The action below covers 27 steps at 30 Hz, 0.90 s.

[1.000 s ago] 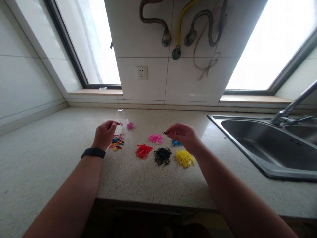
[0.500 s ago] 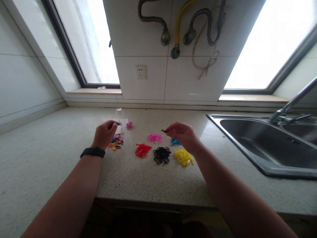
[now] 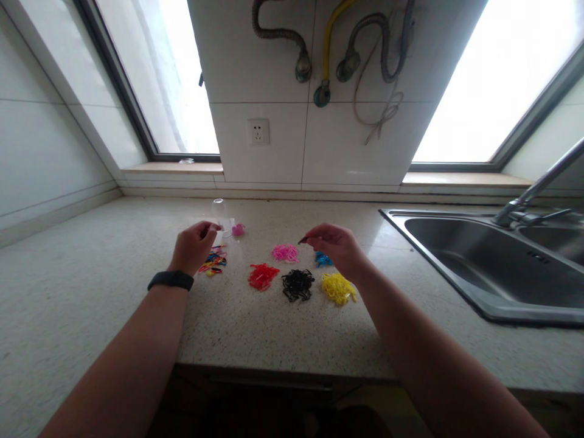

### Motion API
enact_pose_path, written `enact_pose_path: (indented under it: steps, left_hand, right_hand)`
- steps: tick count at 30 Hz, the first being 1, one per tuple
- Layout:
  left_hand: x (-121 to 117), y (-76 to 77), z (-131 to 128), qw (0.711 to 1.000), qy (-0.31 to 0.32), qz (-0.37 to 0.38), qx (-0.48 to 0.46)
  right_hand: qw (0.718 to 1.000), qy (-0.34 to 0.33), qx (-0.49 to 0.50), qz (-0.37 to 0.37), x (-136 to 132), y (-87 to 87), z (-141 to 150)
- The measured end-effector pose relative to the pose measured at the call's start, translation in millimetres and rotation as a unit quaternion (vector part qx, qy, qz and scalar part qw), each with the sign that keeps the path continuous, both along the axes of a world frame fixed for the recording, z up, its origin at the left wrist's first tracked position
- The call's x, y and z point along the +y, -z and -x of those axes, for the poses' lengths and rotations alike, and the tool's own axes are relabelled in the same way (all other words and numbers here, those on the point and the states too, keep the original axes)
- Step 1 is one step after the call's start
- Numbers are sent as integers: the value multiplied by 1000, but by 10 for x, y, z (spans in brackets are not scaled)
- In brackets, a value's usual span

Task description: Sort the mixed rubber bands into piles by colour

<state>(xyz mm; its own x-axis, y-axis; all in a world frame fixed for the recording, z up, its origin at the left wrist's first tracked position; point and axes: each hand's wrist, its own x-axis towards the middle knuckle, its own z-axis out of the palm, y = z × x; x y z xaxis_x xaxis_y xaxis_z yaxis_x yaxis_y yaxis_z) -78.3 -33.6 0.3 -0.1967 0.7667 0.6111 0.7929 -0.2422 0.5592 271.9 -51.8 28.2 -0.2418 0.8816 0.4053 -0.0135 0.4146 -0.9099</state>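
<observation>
In a pinch, my right hand [image 3: 335, 244] holds a small black rubber band [image 3: 302, 241] above the counter, between a pink pile [image 3: 285, 253] and a partly covered blue pile [image 3: 323, 258] of bands. My left hand [image 3: 195, 246] is closed beside a mixed-colour pile of bands [image 3: 214, 261], its fingertips pressed together; I cannot make out what is in them. Nearer to me lie sorted piles of red bands [image 3: 263, 277], black bands [image 3: 298, 285] and yellow bands [image 3: 338, 288]. Just past the left fingertips are a clear plastic container [image 3: 219, 213] and a small pink object [image 3: 238, 229].
A steel sink [image 3: 456, 261] with a faucet [image 3: 524, 204] is set into the speckled counter [image 3: 274, 340] at the right. Behind stands a tiled wall with a power socket [image 3: 258, 132] and pipes above. The counter's front edge runs close to me.
The black band between my right fingertips has turned slightly and now looks narrower. My left hand stays in place; the whole view has shifted very little.
</observation>
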Motion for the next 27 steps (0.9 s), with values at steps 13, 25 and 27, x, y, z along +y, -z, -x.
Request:
enact_pose_path:
  steps: [13, 25, 27]
  left_hand:
    - [1, -2, -9, 1000, 2, 3, 8]
    - [-1, -4, -15, 1000, 4, 2, 4]
    - [-1, -4, -15, 1000, 4, 2, 4]
  right_hand:
    - [1000, -4, -19, -7, 12, 15, -5]
    - [1000, -13, -13, -1, 14, 27, -2]
    - [1000, -13, -16, 2, 5, 16, -2]
